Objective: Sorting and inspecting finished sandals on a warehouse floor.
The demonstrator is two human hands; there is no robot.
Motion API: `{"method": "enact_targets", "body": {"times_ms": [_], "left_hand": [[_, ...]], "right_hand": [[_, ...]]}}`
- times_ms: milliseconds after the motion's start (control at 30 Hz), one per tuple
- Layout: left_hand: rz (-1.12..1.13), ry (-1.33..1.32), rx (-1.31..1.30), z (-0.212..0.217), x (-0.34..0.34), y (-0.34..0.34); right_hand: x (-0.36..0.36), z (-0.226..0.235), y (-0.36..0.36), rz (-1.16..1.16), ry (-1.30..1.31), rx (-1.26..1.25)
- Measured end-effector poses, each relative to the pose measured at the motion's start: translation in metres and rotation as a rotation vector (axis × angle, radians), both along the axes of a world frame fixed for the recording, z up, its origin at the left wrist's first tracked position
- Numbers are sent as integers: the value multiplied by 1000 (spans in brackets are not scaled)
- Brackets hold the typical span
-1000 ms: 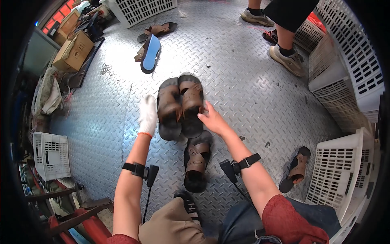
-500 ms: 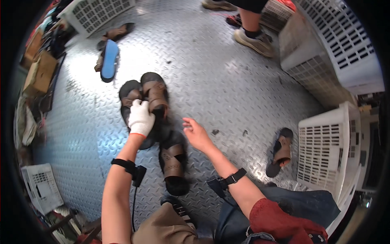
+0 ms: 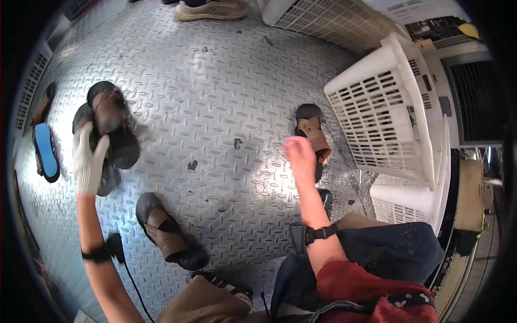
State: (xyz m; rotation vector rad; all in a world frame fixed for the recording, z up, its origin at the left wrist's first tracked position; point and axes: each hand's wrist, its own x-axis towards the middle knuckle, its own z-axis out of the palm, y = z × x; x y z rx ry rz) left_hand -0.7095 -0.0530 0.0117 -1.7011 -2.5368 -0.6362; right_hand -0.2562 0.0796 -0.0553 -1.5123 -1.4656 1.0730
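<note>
The gloved left hand [image 3: 89, 161] clasps a stacked pair of brown sandals [image 3: 107, 129], fingers curled around their edge so the two soles stay pressed together above the metal floor [image 3: 215, 97]. The bare right hand [image 3: 301, 156] reaches toward a lone brown sandal [image 3: 312, 134] lying just beside the white basket [image 3: 388, 107] — fingers loosely open, holding nothing. Another sandal [image 3: 167, 231] lies near the person's knees.

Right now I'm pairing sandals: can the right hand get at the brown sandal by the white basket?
Probably yes: the right hand hovers just beside the sandal, with bare floor between them.
</note>
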Motion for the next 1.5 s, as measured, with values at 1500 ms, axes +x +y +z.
{"method": "enact_targets", "body": {"times_ms": [1500], "left_hand": [[140,-309,-994,266,85,-184]], "right_hand": [[0,252,-43,815,-796,-650]]}}
